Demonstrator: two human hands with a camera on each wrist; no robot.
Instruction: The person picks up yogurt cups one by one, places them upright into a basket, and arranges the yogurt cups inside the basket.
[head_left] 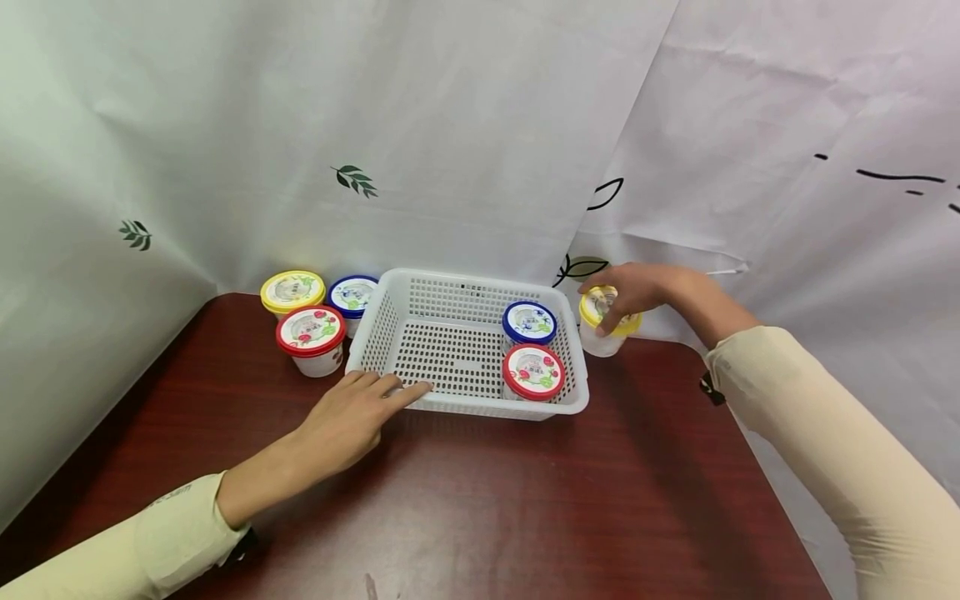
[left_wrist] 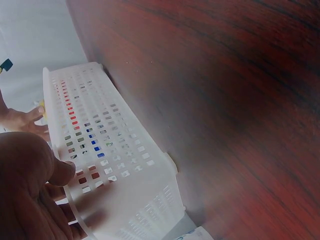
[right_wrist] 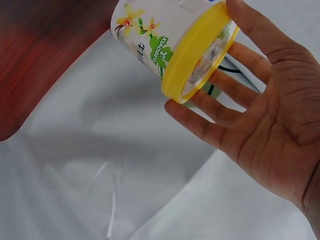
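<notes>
At the right end of the white plastic basket [head_left: 468, 404], my right hand [head_left: 637, 292] holds a yellow-lidded tub [head_left: 600, 343] from above. Thumb and fingertips lie round the lid's edge in the right wrist view, where the tub's side [right_wrist: 150, 32] shows printed flowers. My left hand [head_left: 352, 421] grips the basket at its front left corner; in the left wrist view its thumb [left_wrist: 62, 172] lies over the rim. Inside the basket's right end stand a blue-lidded tub [head_left: 529, 323] and, in front of it, a red-lidded tub [head_left: 534, 373].
Left of the basket stand a second yellow-lidded tub [head_left: 292, 290], a second red-lidded tub [head_left: 311, 332] and a second blue-lidded tub [head_left: 352, 296], close together. A white curtain [head_left: 465, 150] hangs along the back and sides of the dark red wooden table [head_left: 480, 500].
</notes>
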